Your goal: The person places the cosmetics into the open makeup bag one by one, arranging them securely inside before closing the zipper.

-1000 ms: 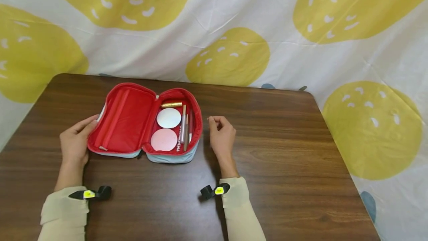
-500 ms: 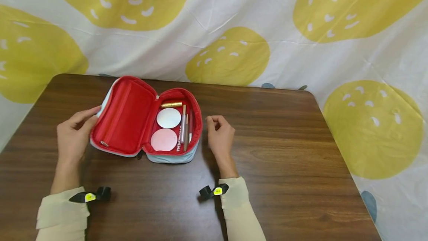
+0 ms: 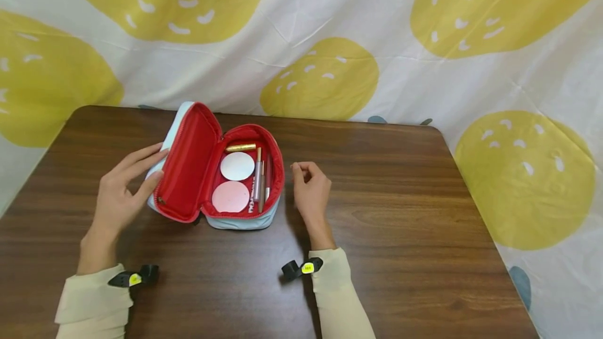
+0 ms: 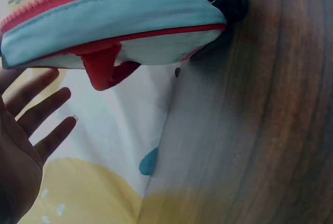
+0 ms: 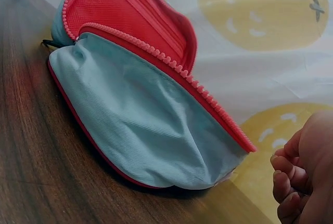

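Note:
A light-blue makeup bag (image 3: 242,223) with a red lining lies unzipped on the table, its lid (image 3: 186,171) raised and tilted at the left. My left hand (image 3: 120,190) pinches the lid's outer edge, thumb on the rim and fingers along the outside; in the left wrist view several fingers (image 4: 44,104) are spread below it. Inside the bag are a white round compact (image 3: 237,166), a pink round compact (image 3: 230,196), a gold tube (image 3: 241,147) and several slim cosmetic tubes (image 3: 257,182). Right of the bag, apart from it, my right hand (image 3: 312,190) stays loosely curled and holds nothing.
The dark wooden table (image 3: 400,224) extends to the right and in front of the bag. Behind it hangs a white curtain (image 3: 400,88) with yellow fruit shapes. A red fabric loop (image 4: 101,68) sticks out from the lid's outer side.
My left hand has moved right and swung the lid up from lying nearly flat to steeply tilted. The bag's base, its contents and my right hand have stayed in place.

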A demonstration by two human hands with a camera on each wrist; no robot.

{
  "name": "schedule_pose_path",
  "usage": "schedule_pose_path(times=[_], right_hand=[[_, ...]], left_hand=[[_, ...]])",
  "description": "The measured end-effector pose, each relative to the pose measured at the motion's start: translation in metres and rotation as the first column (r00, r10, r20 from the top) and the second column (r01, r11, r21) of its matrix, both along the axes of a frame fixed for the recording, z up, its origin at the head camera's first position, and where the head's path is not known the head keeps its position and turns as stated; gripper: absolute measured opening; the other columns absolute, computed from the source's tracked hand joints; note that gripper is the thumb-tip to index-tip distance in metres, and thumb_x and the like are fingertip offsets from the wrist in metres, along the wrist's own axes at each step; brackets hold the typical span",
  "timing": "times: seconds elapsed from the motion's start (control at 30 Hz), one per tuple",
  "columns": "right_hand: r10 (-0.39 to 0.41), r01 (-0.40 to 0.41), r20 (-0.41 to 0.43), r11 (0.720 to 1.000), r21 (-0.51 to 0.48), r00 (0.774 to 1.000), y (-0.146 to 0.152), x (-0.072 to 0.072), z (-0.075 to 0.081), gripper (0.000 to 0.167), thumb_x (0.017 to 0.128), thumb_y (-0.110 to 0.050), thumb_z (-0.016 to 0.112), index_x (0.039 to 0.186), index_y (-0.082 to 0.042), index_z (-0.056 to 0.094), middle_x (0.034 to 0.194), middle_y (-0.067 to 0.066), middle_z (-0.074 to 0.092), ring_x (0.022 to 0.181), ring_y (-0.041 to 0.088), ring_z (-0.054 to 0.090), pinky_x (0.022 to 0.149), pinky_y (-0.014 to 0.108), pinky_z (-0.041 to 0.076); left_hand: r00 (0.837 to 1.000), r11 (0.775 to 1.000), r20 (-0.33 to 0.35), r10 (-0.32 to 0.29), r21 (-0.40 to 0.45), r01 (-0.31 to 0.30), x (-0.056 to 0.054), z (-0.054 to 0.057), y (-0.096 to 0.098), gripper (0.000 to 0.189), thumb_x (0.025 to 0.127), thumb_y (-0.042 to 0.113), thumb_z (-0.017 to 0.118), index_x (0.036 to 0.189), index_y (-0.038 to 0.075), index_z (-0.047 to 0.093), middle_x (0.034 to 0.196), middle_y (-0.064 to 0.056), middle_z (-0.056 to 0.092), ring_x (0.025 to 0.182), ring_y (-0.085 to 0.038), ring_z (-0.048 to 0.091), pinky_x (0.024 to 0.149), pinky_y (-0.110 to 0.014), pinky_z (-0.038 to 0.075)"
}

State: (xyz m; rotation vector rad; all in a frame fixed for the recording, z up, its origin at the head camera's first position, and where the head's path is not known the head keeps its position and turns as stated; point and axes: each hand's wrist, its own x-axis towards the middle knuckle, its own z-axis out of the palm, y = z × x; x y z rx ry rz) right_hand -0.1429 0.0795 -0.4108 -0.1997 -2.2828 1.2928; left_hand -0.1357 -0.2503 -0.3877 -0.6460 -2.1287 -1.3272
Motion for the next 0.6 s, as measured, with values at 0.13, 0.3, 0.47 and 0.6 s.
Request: schedule_pose_path(times=[0.13,0.3,0.47,0.6], right_hand=[[-0.002,0.002,0.007,1.000,0.000,1.000,0.000,0.000,0.000,0.014,0.090,-0.019,0.066,0.082,-0.009,0.071,0.063,-0.002,0.061,0.056,0.011,0.052,0.053,0.026,0.040],[-0.002,0.002,0.013,1.000,-0.009,1.000,0.000,0.001,0.002,0.014,0.090,-0.019,0.066,0.083,-0.008,0.072,0.063,-0.001,0.062,0.057,0.012,0.053,0.054,0.027,0.041],[0.003,-0.003,0.010,1.000,-0.005,1.000,0.000,0.000,0.001,0.014,0.091,-0.019,0.066,0.083,-0.008,0.072,0.064,-0.001,0.062,0.057,0.012,0.053,0.054,0.026,0.041],[0.010,-0.010,0.009,1.000,-0.008,1.000,0.000,0.000,0.001,0.015,0.091,-0.019,0.066,0.084,-0.008,0.072,0.064,-0.001,0.062,0.057,0.011,0.053,0.054,0.026,0.041]], left_hand=[[1.000,1.000,0.002,-0.019,-0.001,0.019,0.010,0.014,0.008,0.032,0.088,0.006,0.065,0.118,-0.005,0.065,0.123,-0.024,0.058,0.118,-0.014,0.053,0.097,-0.018,0.037],[1.000,1.000,0.016,-0.022,-0.015,0.023,0.007,0.010,0.008,0.034,0.087,0.007,0.066,0.120,-0.001,0.065,0.127,-0.020,0.057,0.120,-0.017,0.051,0.097,-0.017,0.037],[1.000,0.997,0.008,-0.022,-0.074,0.023,-0.006,-0.011,0.003,0.039,0.085,0.017,0.071,0.123,0.008,0.066,0.134,-0.008,0.055,0.125,-0.023,0.047,0.099,-0.018,0.035],[0.998,0.993,-0.014,-0.055,-0.108,0.053,-0.006,-0.010,0.011,0.044,0.080,0.016,0.072,0.123,0.010,0.066,0.136,-0.008,0.053,0.127,-0.027,0.045,0.101,-0.024,0.035]])
